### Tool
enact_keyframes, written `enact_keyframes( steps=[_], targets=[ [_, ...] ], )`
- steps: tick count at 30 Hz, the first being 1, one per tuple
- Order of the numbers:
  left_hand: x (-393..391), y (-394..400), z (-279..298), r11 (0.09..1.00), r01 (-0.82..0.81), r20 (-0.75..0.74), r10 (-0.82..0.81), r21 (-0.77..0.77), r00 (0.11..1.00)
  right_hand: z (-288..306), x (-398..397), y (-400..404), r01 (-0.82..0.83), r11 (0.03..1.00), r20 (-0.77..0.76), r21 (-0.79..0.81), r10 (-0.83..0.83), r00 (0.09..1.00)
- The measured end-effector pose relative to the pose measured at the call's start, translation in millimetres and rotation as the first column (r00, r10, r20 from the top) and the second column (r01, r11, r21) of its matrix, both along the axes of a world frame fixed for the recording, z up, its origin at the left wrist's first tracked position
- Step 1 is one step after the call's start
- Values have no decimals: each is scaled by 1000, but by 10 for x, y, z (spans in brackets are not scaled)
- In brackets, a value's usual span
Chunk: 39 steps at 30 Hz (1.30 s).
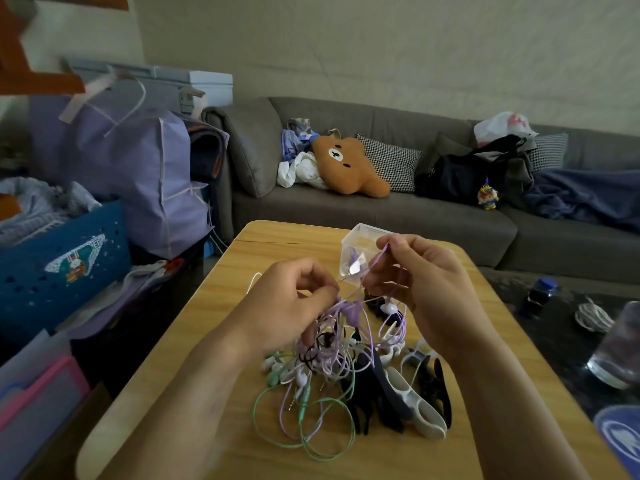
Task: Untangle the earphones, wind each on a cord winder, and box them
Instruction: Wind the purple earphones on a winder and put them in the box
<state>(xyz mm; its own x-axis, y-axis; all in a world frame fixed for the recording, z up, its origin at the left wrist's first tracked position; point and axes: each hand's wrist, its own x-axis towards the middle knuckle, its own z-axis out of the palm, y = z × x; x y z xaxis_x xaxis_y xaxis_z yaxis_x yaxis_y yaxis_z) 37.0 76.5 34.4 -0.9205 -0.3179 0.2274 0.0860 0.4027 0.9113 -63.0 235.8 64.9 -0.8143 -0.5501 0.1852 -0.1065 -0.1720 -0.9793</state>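
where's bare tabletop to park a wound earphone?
Free: the table left of the left hand, and the far strip left of the clear box. Crowded: the earphone tangle and cord winders at centre, under the right hand.

The blue perforated plastic crate (65, 268) at the left carries a printed emblem with the letters "EP" legible at its upper edge. The white plastic bag (504, 128) on the grey sofa bears red print too blurred to read.
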Motion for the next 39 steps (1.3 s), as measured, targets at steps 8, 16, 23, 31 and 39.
enact_keyframes(
  steps=[8,16,23,31,39],
  targets=[
    [-3,-53,-33,965,-48,7,51,-257,999,-67,62,-102,46,999,-46,-4,-46,998],
    [-37,-92,-116,947,-52,33,66,-318,997,-83,134,-175,-46,998,-41,-42,44,998],
    [-71,-109,-130,939,-102,91,139,-328,986,-81,120,-169,84,995,-88,-52,-89,992],
    [-32,-148,-112,991,105,188,-89,-81,978,-106,80,-149,240,963,5,-125,-242,970],
    [-62,-148,-156,996,-92,54,92,2,994,-103,31,-116,261,948,200,-183,-224,954]
  ],
)
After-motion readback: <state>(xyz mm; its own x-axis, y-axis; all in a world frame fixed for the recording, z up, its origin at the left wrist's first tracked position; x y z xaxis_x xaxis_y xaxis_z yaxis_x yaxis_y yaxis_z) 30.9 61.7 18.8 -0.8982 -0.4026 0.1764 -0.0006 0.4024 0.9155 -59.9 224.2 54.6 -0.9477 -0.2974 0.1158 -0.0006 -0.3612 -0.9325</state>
